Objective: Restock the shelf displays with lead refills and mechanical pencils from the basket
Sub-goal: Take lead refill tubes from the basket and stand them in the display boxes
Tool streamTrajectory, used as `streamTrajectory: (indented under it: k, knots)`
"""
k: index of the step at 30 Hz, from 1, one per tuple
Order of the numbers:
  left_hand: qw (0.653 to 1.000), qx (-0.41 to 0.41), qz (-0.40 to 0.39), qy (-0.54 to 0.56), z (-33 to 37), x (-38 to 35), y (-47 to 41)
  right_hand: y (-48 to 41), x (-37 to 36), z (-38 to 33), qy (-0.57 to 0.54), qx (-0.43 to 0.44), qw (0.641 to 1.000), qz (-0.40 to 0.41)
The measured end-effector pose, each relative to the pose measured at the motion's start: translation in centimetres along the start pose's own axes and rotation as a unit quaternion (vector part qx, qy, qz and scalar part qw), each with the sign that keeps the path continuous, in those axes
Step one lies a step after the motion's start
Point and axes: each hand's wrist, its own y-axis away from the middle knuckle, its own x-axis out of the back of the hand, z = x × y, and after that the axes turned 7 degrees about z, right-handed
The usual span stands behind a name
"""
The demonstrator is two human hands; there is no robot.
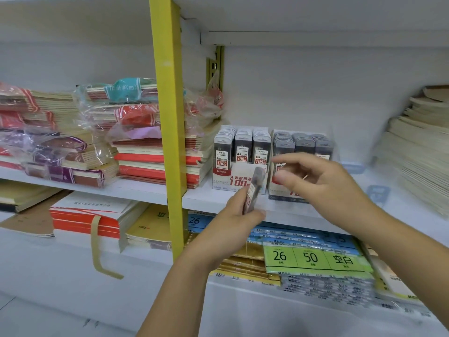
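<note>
Two display boxes stood just beside each other near the front edge of the white shelf [209, 197]. The left display box [240, 177], white with red print, carried three full rows of upright dark lead refill cases [243, 144] marked 0.5. The right display box [285, 194], its front partly hidden, carried grey-topped refill cases [303, 143]. The held refill cases [254, 190], a blurred little bunch, leaned tilted in the left hand [233, 222], before the left box.
</note>
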Motion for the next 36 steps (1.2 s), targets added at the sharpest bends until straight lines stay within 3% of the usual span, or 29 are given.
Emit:
streamTrajectory:
  k: [4,9,14,16,18,21,24,30,36]
  knots:
    - [0.997,-0.037,-0.002,-0.066,0.1,-1.0,0.3,0.8,-0.9,0.0,-0.082,-0.043,0.996,0.0]
    - [0.998,-0.044,0.036,-0.019,0.0,-1.0,0.2,0.7,0.0,0.8,-0.139,-0.09,0.985,0.051]
    - [0.997,-0.045,0.048,0.035,-0.3,-1.6,-0.3,0.6,-0.1,1.1,-0.149,-0.1,0.983,0.031]
    - [0.993,-0.07,0.089,0.032,-0.3,-2.0,-0.7,0.1,0.8,0.7,-0.136,-0.078,0.985,0.076]
    - [0.977,-0.114,0.175,-0.041,-0.5,-2.1,-1.3,-1.1,2.6,0.0,-0.125,-0.022,0.977,0.169]
    - [0.929,-0.195,0.217,-0.226,-0.9,-2.2,-1.7,-2.8,4.7,-1.1,-0.04,0.082,0.97,0.225]
    - [0.898,-0.236,0.176,-0.327,-1.7,-2.8,-1.9,-4.0,4.4,-0.9,0.077,0.107,0.977,0.17]
    - [0.889,-0.239,0.173,-0.351,-2.8,-3.1,-2.4,-6.0,3.2,0.6,0.152,0.013,0.985,0.082]
    - [0.888,-0.244,0.151,-0.36,-3.2,-2.8,-2.4,-5.1,1.5,2.4,0.261,0.056,0.961,0.068]
